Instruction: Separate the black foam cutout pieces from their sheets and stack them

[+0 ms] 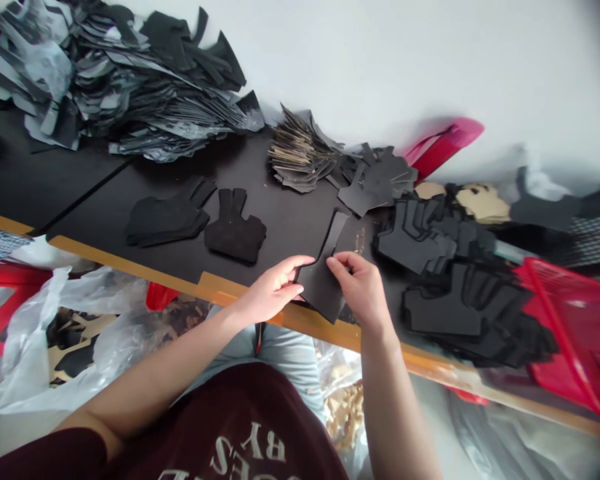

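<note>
Both my hands hold one black cut piece (325, 273) at the table's near edge. My left hand (275, 288) grips its left side, fingers curled over the top. My right hand (357, 283) pinches its upper right edge with thumb and fingers. The piece is flat, with a narrow strip rising at its far end. Two small stacks of black fuzzy cut pieces (167, 217) (234, 230) lie to the left on the black table (55, 180). A big spread of black cut pieces (455, 293) lies just right of my right hand.
A large heap of grey and black offcuts (120, 80) fills the far left. A fanned stack of tan-edged pieces (300, 153) lies at the back centre. A red basket (580, 327) stands at the right, and a plastic bag (55, 333) of scraps below the table, left.
</note>
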Motion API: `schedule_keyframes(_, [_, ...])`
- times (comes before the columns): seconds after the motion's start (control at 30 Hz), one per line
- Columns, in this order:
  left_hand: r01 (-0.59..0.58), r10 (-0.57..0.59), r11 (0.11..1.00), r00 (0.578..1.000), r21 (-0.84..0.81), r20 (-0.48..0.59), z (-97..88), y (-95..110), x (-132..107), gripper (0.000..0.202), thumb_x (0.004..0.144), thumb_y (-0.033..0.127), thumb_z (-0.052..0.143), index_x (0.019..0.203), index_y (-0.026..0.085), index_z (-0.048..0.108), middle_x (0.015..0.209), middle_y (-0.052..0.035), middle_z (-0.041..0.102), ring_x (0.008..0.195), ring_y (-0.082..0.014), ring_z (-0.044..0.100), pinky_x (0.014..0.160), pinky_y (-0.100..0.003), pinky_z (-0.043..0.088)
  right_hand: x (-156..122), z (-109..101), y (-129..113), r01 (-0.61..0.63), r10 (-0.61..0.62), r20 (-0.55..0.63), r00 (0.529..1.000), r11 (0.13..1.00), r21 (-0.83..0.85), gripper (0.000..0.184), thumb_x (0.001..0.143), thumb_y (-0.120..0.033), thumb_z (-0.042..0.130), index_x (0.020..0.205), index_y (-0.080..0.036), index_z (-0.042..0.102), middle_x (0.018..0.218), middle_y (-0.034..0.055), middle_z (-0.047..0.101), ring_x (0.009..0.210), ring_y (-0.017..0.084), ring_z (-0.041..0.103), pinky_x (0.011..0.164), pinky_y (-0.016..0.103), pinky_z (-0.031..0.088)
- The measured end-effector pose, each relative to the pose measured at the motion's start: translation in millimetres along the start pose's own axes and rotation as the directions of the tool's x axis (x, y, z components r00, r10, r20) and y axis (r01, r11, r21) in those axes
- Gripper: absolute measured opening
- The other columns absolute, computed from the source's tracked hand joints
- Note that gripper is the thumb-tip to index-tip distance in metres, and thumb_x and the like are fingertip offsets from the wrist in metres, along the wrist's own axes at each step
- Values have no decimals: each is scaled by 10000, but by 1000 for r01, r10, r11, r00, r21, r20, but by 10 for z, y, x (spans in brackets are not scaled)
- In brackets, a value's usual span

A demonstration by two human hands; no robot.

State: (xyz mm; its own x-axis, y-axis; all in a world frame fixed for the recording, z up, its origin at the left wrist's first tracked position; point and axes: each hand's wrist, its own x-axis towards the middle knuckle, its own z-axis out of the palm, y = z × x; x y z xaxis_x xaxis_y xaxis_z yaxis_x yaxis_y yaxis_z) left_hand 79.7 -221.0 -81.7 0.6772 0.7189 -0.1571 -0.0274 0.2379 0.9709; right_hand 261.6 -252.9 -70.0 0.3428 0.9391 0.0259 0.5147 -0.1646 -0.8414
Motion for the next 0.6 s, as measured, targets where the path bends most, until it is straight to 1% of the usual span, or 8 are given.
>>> schedule_keyframes(0.07, [0, 3, 999, 997, -52, 73, -16, 5, -14, 556, 806, 107, 489, 1344, 197, 378, 1131, -82, 634, 949, -168, 633, 862, -334, 514, 29, 18, 10, -34, 34, -2, 999, 999, 21, 311, 800, -472, 579, 763, -175, 666, 628, -20, 578, 589, 110, 472, 554, 233, 338])
schedule_keyframes(0.13, [9, 1, 994, 996, -105, 93, -29, -10, -21, 576, 802, 95, 492, 1354, 189, 359, 1172, -93, 618, 973, -169, 631, 882, -330, 507, 45, 34, 47, -41, 43, -20, 999, 997, 68, 329, 803, -488, 575, 799, -175, 675, 662, -13, 600, 624, 115, 499, 578, 233, 359])
schedule_keyframes(0.2, [11, -2, 989, 998, -147, 59, -41, -41, -20, 574, 803, 100, 499, 1354, 185, 365, 1171, -93, 617, 995, -176, 623, 884, -327, 506, 36, 51, 105, -26, 40, -81, 996, 986, 166, 331, 805, -489, 579, 898, -184, 668, 785, 3, 644, 733, 130, 559, 670, 242, 409])
schedule_keyframes(0.27, [2, -1, 980, 1000, -197, 6, -53, -75, -14, 578, 794, 106, 519, 1349, 197, 383, 1173, -87, 615, 1008, -182, 616, 880, -333, 508, -5, 73, 182, -46, 84, -125, 989, 959, 280, 375, 793, -485, 599, 1035, -199, 620, 893, 16, 656, 808, 139, 586, 743, 260, 438])
schedule_keyframes(0.37, [3, -20, 952, 998, -307, -51, -66, -101, 11, 581, 758, 123, 580, 1312, 220, 434, 1176, -75, 613, 991, -185, 620, 875, -359, 513, -112, 137, 313, -181, 212, -31, 977, 894, 409, 514, 753, -485, 642, 1165, -202, 526, 903, 29, 660, 754, 144, 596, 701, 278, 469])
schedule_keyframes(0.43, [36, -63, 917, 996, -397, -56, -64, -112, 51, 528, 749, 198, 634, 1255, 212, 484, 1118, -74, 632, 955, -199, 630, 840, -392, 529, -182, 196, 381, -194, 225, -12, 974, 867, 460, 518, 760, -470, 631, 1177, -192, 502, 944, 49, 665, 798, 160, 610, 725, 296, 485])
schedule_keyframes(0.5, [68, -117, 889, 990, -453, -80, -47, -141, 121, 419, 754, 323, 663, 1135, 188, 555, 993, -61, 649, 873, -193, 639, 770, -386, 547, -227, 255, 411, -110, 164, -93, 982, 899, 425, 455, 791, -432, 594, 1165, -187, 507, 1017, 64, 656, 900, 174, 610, 813, 319, 482])
schedule_keyframes(0.6, [62, -169, 918, 955, -391, -246, 7, -235, 245, 323, 742, 426, 669, 925, 166, 609, 778, -3, 604, 676, -123, 595, 613, -258, 523, -248, 324, 399, -6, 52, -252, 966, 984, 180, 362, 850, -364, 503, 1163, -185, 537, 1096, 73, 633, 1001, 179, 586, 908, 340, 448])
